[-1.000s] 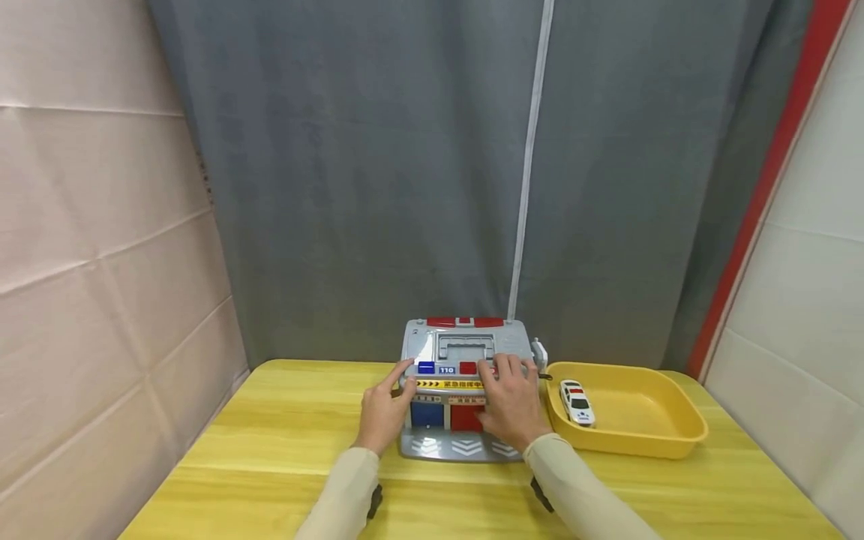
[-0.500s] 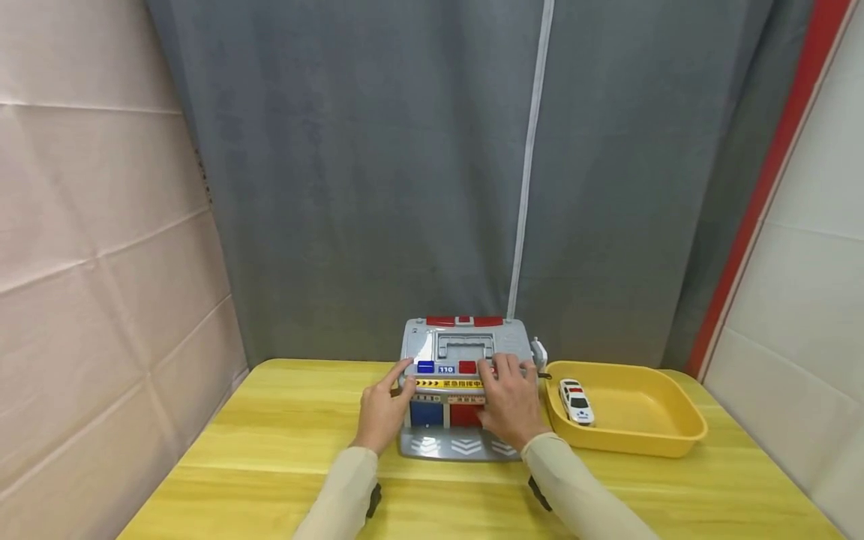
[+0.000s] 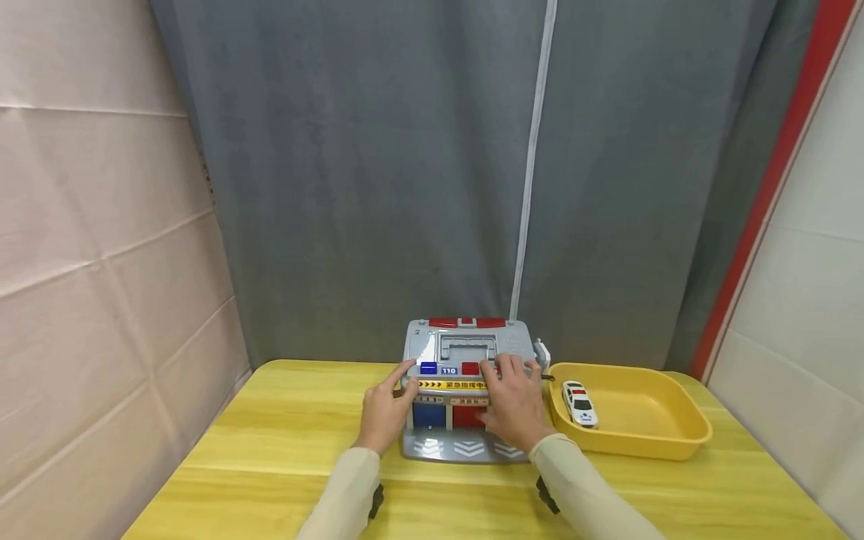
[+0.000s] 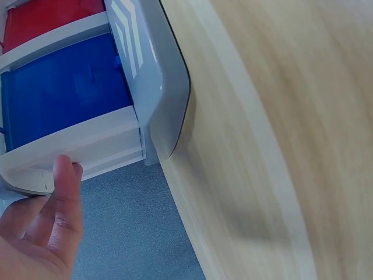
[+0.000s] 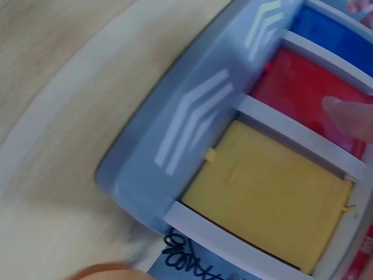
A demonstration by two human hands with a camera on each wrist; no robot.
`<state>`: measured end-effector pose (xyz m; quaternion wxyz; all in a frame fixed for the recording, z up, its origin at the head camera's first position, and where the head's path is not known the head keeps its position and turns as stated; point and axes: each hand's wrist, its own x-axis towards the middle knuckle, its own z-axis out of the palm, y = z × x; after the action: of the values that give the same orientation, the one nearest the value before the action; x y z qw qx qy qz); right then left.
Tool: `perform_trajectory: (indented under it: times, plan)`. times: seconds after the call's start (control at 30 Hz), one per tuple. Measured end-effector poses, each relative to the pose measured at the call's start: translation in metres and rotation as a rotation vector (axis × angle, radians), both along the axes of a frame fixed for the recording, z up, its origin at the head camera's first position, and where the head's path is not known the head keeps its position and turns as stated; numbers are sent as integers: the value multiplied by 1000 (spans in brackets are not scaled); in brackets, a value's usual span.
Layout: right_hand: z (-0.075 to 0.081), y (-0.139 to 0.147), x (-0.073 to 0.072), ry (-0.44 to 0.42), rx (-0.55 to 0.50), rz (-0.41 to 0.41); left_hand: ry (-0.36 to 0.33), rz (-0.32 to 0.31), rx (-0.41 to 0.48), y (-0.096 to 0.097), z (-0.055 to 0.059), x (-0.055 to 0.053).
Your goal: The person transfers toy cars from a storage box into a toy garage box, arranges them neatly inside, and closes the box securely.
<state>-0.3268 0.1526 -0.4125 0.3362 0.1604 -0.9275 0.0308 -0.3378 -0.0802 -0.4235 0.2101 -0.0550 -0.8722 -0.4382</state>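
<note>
A grey toy police station (image 3: 455, 386) stands on the table, its roof bearing a folded handle, blue and red buttons and a yellow strip. Below the roof are a blue door (image 3: 429, 415), a red door (image 3: 468, 416) and a yellow door (image 5: 268, 192), all down. My left hand (image 3: 383, 412) touches the station's left side, fingers extended along the white wall in the left wrist view. My right hand (image 3: 516, 405) rests its fingers on the roof's front right part, over the buttons. In the right wrist view its thumb (image 5: 349, 116) reaches in front of the red door.
A yellow tray (image 3: 634, 446) stands right of the station, with a white toy police car (image 3: 579, 405) at its left end. A black coiled cord (image 5: 186, 254) hangs by the station's right side. A grey curtain (image 3: 378, 187) closes off the back of the wooden table (image 3: 304, 405).
Both hands keep their places on the station. The whole head view has shifted slightly; the doors and the car look unchanged.
</note>
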Motion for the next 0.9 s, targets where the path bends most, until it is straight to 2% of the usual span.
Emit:
perform_trajectory:
  times: [0.2,0.43,0.7,0.9]
  plan:
    - [10,3,1,-104,-79,29,-8,-7,11,0,-1,-1]
    - [22,6,0,-207,-94,51,5,1,-1,0,-3,-2]
    - [36,2,3,-303,-116,129,14,-12,1,2,-3,-1]
    - [44,-2,2,-326,-114,169,13,-13,10,3,-3,-2]
